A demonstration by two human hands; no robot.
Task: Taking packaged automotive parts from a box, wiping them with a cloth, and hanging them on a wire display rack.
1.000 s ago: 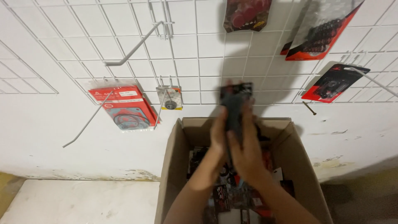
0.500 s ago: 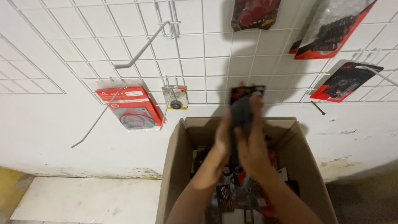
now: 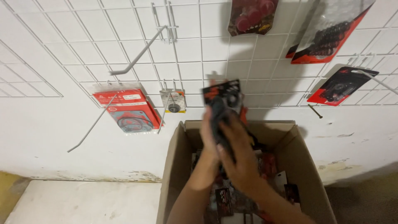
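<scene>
Gripping a dark packet [image 3: 222,97] together, the left hand [image 3: 209,137] and right hand [image 3: 238,159] raise it above an open carton [image 3: 174,166] of packets, before a white wall grid [image 3: 83,41] with hooks and hanging red-backed packs [image 3: 128,110].

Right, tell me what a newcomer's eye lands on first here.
First, both hands, left hand and right hand, gripping a stack of dark packets at centre, above an open cardboard box crammed with similar packets. Next, the white wire grid behind, with a red packet hanging at left and more at upper right.
</scene>
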